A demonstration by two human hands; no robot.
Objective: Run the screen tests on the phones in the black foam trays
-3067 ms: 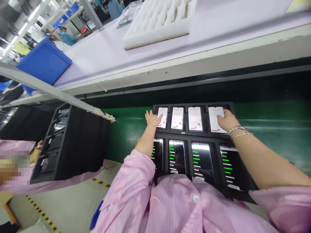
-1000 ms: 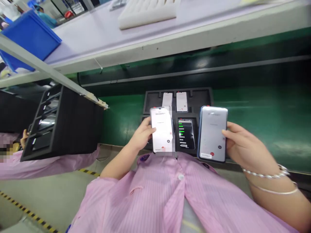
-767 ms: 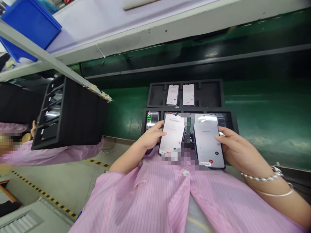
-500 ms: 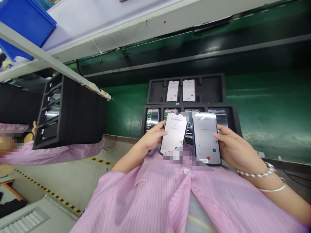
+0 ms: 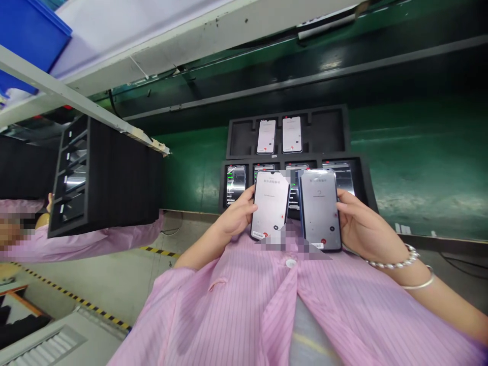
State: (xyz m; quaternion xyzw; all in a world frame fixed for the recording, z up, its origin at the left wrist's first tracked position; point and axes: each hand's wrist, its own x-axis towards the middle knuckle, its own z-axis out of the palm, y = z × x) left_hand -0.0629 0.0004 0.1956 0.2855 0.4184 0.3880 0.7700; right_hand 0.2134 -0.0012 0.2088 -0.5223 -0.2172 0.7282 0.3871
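My left hand [image 5: 239,213] is closed on the left edge of a phone [image 5: 270,203] with a white lit screen. A second phone [image 5: 319,211], its screen greyer, is gripped at its right edge by my right hand [image 5: 362,223]. Both phones are upright side by side before my chest, screens facing me, a small gap between them. Behind them lies a black tray [image 5: 366,188] with several phones showing dark screens, partly hidden by the held phones. Beyond it, a second black tray [image 5: 328,131] holds two phones with white screens.
Black stacked trays [image 5: 122,178] stand at the left, beside a co-worker's pink sleeve [image 5: 95,244]. A metal bar [image 5: 80,104] slants above them. A blue bin [image 5: 34,30] is at the upper left. The green bench [image 5: 412,178] runs under the trays.
The view has shifted slightly, so the trays and bench appear a little higher and further left. Both hands still hold their phones, which appear slightly higher and further left.
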